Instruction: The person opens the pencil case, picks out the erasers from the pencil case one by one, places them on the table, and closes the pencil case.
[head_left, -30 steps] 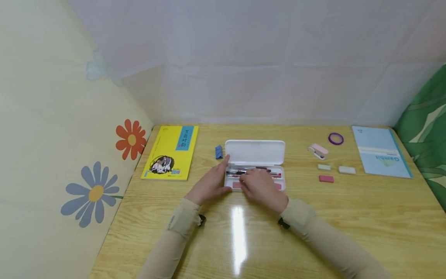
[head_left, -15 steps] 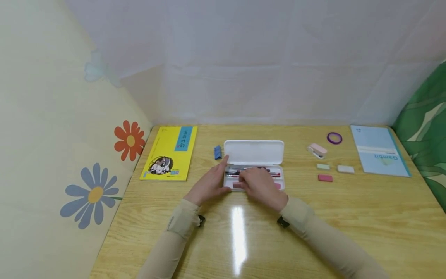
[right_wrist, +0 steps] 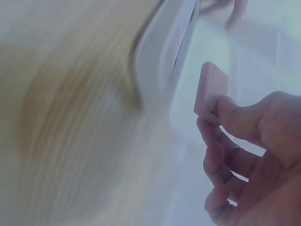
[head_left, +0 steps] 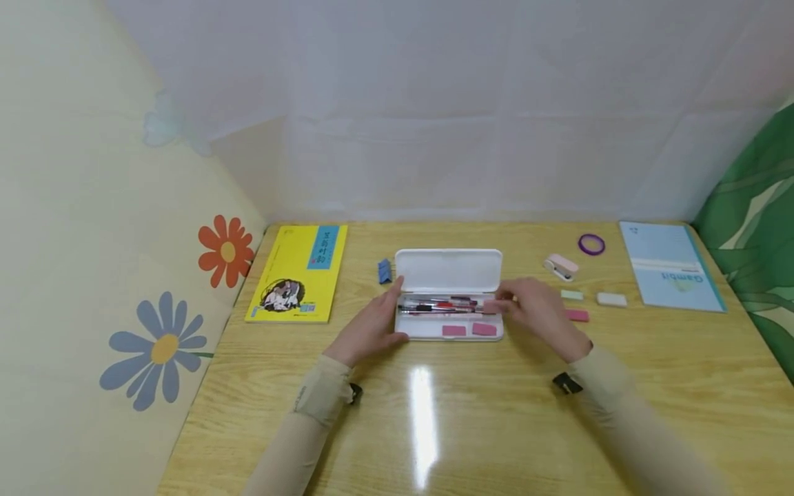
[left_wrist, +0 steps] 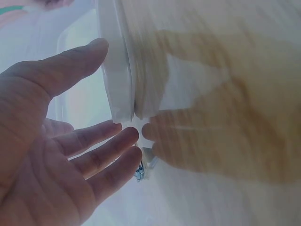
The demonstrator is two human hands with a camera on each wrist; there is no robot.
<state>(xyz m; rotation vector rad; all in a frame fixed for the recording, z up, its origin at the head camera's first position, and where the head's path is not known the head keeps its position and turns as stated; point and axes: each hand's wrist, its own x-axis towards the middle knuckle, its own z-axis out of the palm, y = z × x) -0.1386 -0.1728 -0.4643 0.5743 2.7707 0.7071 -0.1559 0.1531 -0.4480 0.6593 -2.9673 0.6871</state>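
A white pencil case lies on the table with its lid raised. Several pens lie along its back part, and two pink erasers sit in front, a left one and a right one. My left hand rests against the case's left end, its fingers extended; the left wrist view shows the thumb at the case wall. Over the right end, my right hand pinches a pink eraser between thumb and index finger.
Right of the case lie a pink-red eraser, a green eraser, a white eraser, a pink stapler, a purple tape ring and a blue notebook. Leftward are blue binder clips and a yellow book.
My right hand has lifted a pink eraser from the case's front compartment and moved right with it, uncovering the two erasers there. My left hand has stayed at the case's left end.
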